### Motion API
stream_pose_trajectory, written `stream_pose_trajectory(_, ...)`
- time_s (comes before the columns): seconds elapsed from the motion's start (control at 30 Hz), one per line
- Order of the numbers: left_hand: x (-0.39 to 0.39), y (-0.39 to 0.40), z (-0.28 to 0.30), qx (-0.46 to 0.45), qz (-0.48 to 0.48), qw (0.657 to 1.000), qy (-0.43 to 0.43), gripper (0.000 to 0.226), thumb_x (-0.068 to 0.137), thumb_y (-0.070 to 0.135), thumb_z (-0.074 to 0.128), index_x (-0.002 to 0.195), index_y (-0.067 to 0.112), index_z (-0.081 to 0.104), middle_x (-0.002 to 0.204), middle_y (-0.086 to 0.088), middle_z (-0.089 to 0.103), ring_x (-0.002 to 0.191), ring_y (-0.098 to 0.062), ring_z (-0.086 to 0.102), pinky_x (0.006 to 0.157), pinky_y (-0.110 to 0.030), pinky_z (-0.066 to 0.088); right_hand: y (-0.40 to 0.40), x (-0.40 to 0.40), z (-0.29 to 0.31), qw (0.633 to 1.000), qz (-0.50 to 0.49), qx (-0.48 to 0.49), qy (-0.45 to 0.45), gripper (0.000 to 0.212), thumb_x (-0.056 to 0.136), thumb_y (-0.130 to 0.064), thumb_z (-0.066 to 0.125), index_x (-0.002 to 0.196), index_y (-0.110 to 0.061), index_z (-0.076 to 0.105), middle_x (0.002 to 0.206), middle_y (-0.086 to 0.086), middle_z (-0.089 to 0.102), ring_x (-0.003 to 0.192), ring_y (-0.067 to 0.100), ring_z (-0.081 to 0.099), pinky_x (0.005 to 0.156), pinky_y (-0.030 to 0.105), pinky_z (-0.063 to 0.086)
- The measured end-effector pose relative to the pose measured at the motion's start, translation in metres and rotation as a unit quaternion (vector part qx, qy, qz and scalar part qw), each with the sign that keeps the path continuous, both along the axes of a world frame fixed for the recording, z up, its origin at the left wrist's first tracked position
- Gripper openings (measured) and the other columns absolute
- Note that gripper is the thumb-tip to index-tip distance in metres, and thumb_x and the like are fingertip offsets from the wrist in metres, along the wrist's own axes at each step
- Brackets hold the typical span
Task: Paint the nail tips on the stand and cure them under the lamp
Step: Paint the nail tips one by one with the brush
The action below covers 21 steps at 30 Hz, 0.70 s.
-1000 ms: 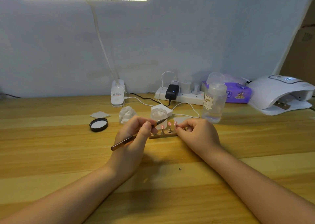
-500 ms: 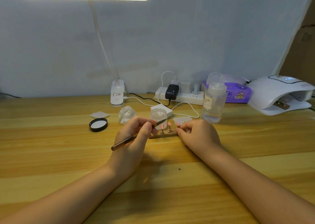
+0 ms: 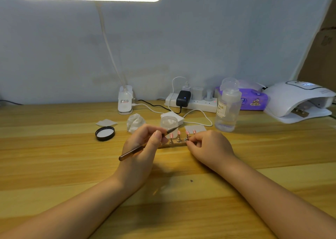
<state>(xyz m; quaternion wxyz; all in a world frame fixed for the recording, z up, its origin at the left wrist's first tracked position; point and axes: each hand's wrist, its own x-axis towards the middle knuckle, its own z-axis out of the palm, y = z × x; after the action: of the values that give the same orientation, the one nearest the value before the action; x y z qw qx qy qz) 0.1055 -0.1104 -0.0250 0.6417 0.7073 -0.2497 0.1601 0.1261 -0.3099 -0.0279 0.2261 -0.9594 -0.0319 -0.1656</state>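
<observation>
A small wooden stand [image 3: 172, 145] lies on the table between my hands and carries several pink nail tips [image 3: 179, 133] on short pegs. My left hand [image 3: 143, 147] holds a thin brown brush [image 3: 134, 151] like a pen, its dark tip close to the leftmost nail tip. My right hand [image 3: 207, 147] pinches the metal peg [image 3: 186, 139] under a nail tip at the stand's right end. The white curing lamp [image 3: 298, 100] stands at the far right of the table, its opening facing me.
Behind the stand are a clear jar [image 3: 169, 123], its black lid [image 3: 105, 133], a crumpled tissue [image 3: 135, 122], a clear bottle [image 3: 227, 109], a power strip [image 3: 192, 102] with cables, a purple wipes pack [image 3: 252, 100] and the desk lamp's clip base [image 3: 125, 102].
My right hand's fingers have shifted slightly at the stand's right end and now pinch a peg there. My left hand and the brush have barely moved.
</observation>
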Motion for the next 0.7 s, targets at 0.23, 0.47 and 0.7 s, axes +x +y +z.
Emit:
stream_pose_trajectory(0.23,0.0002,-0.0006,0.0008,-0.014,-0.004,1.0,0.001,0.027,0.087,0.04,0.052,0.096,0.019,0.066,0.085,0.001,0.071,0.082,-0.01,0.067,0.073,-0.017,0.05,0.0017,-0.0018,-0.0025,0.999,0.014,0.028,-0.022,0.019,0.085,-0.038,0.061,0.094,-0.029,0.075,0.064,-0.013,0.062,0.066,0.005,0.05,0.051,0.02,0.031)
stream_pose_trajectory(0.47,-0.0002,-0.0004,0.0017,-0.011,-0.004,1.0,0.002,0.027,0.087,0.04,0.051,0.096,0.02,0.066,0.087,0.0,0.071,0.083,-0.011,0.067,0.073,-0.017,0.051,-0.0035,0.0007,-0.0006,0.996,-0.076,0.027,-0.034,0.019,0.081,-0.044,0.061,0.072,-0.028,0.065,0.058,-0.008,0.056,0.063,0.013,0.057,0.05,0.024,0.038)
stream_pose_trajectory(0.7,-0.0002,-0.0009,0.0016,-0.017,-0.005,1.0,0.003,0.028,0.086,0.04,0.052,0.096,0.017,0.066,0.085,0.001,0.071,0.082,-0.009,0.066,0.072,-0.015,0.05,-0.0042,0.0032,-0.0018,0.998,-0.062,0.019,-0.028,0.027,0.087,-0.051,0.058,0.099,-0.032,0.073,0.056,-0.012,0.047,0.067,0.012,0.053,0.047,0.023,0.027)
